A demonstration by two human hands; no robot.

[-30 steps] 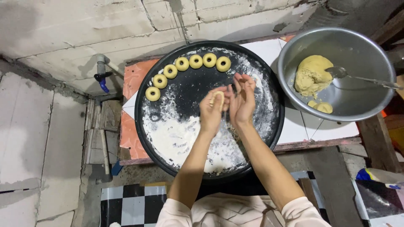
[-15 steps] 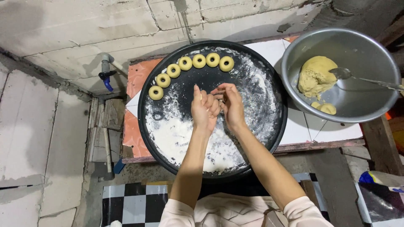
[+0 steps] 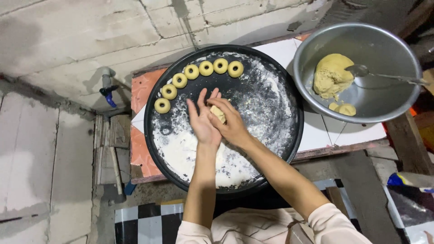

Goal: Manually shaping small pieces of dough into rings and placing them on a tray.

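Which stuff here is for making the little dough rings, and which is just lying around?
In use:
left hand and right hand, pressing a dough piece
black tray with flour
dough rings
metal bowl of dough
spoon

Lying about:
blue tap
sticks

Small pale-yellow dough piece, soft and roughly oblong, pressed between the left hand's fingers and the right hand's fingertips.

Six ring-shaped pale dough pieces lie in an arc on the far left of the round black floured tray, and the round steel bowl holding a yellow dough lump and a metal spoon sits to its right on the tiled surface.
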